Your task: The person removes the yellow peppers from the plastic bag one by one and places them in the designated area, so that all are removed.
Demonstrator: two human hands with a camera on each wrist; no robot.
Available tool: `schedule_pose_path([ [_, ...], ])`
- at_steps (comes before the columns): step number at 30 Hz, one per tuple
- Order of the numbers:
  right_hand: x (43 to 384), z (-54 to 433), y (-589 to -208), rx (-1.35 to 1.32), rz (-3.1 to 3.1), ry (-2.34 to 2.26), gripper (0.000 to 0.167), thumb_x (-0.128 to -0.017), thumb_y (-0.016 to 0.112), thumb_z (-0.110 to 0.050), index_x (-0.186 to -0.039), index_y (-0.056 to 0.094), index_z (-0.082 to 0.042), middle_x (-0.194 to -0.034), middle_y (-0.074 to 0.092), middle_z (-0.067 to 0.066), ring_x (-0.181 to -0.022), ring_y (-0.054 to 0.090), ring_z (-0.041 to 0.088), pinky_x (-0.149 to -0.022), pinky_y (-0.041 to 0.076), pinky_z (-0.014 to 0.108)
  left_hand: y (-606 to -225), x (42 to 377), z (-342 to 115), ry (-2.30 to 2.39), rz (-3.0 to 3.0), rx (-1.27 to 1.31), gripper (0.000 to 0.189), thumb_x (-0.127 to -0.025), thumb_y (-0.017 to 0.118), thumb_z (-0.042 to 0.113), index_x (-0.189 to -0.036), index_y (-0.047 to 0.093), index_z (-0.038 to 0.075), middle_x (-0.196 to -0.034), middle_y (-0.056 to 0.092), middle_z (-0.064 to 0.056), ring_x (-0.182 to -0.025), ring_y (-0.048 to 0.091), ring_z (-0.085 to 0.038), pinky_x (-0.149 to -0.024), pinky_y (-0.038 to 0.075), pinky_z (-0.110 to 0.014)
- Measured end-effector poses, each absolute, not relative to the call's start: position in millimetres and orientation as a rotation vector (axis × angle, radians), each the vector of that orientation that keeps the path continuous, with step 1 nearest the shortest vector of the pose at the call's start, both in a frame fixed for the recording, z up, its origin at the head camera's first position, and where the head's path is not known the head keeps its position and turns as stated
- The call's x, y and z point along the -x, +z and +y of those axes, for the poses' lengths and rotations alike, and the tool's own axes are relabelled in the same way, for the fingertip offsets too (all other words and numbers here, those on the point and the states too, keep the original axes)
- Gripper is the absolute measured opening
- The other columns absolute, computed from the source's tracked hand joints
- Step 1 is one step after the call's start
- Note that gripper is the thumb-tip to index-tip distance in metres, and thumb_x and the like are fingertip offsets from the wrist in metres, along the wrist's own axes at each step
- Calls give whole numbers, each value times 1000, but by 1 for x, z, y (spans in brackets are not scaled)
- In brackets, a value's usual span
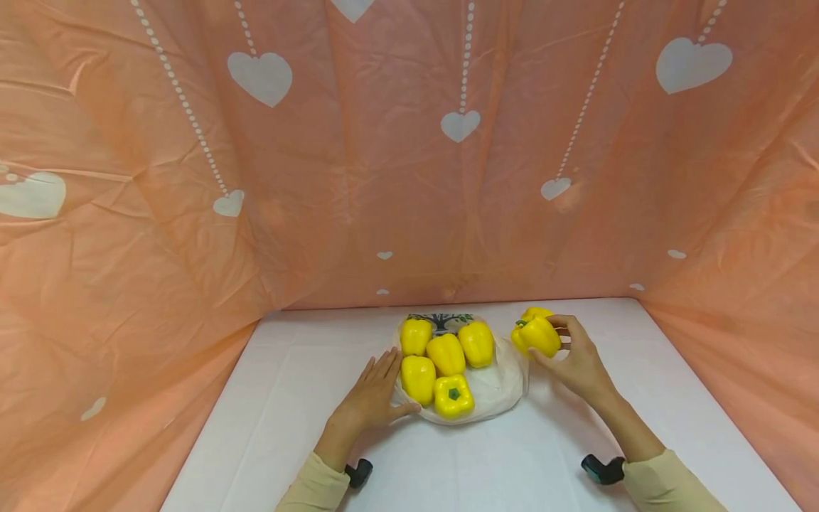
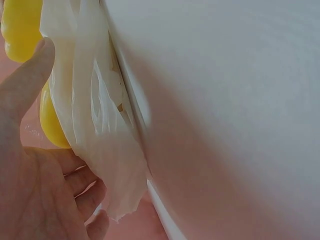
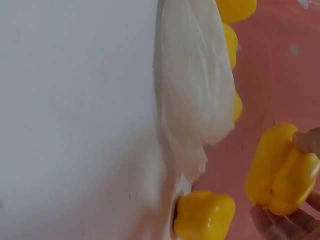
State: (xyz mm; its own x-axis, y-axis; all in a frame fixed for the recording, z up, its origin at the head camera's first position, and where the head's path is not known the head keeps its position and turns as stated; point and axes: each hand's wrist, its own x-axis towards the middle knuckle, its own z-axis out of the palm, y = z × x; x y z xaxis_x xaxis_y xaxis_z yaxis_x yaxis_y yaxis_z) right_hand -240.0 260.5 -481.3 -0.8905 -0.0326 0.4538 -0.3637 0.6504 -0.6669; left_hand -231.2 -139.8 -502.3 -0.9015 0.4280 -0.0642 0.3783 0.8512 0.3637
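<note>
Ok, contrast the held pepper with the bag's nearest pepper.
The held pepper is raised in the right grip; the nearest pepper rests in the pale bag. In the head view, the held pepper's stem is at its left; the nearest pepper's faces the camera. Both are yellow.

White table [image 1: 493, 462] — bag [image 1: 495, 398], yellow pepper [image 3: 205, 216]
</note>
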Motion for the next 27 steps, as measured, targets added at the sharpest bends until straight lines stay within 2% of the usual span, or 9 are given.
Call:
schedule_pose_path([
  [2, 239, 266, -480, -289, -2453, 1118, 68, -87, 89, -9, -140, 48, 5, -137, 58, 25, -120, 60, 43, -88, 43, 4, -503, 231, -140, 520, 2887, -637, 113, -94, 74, 64, -169, 22, -3, -179, 18, -16, -166, 16, -31, -137, 8, -51],
  [3, 239, 268, -479, -279, -2443, 1116, 68, -87, 89, -9, -140, 48, 6, -136, 58, 25, -119, 60, 44, -86, 41, 2, -503, 232, -140, 519, 2889, -640, 113, -94, 74, 64, -169, 22, -3, -179, 18, -16, -166, 16, -31, -137, 8, -51],
  [14, 237, 293, -466, -80, -2425, 1117, 70, -92, 86, -14, -144, 44, 8, -138, 54, 29, -122, 55, 48, -84, 38, 0, -503, 232, -138, 536, 2882, -627, 113, -93, 76, 63, -169, 22, -2, -179, 18, -16, -166, 16, -31, -137, 11, -50],
  [23, 247, 309, -469, 95, -2445, 1118, 75, -94, 85, -25, -146, 42, 7, -138, 52, 30, -124, 53, 48, -80, 38, 6, -504, 231, -138, 522, 2884, -618, 113, -93, 75, 63, -169, 21, -2, -179, 17, -15, -166, 15, -30, -137, 12, -48],
  [25, 249, 311, -470, 133, -2454, 1118, 74, -95, 84, -26, -147, 42, 7, -139, 51, 30, -124, 53, 48, -82, 42, 11, -504, 231, -139, 517, 2885, -620, 113, -93, 75, 63, -169, 21, -2, -179, 17, -15, -166, 16, -30, -136, 12, -48],
  [27, 253, 313, -473, 164, -2459, 1125, 74, -96, 83, -26, -148, 41, 7, -139, 50, 31, -124, 52, 49, -89, 49, 23, -504, 231, -139, 508, 2883, -621, 113, -94, 74, 63, -169, 21, -2, -179, 16, -15, -166, 15, -31, -136, 12, -48],
])
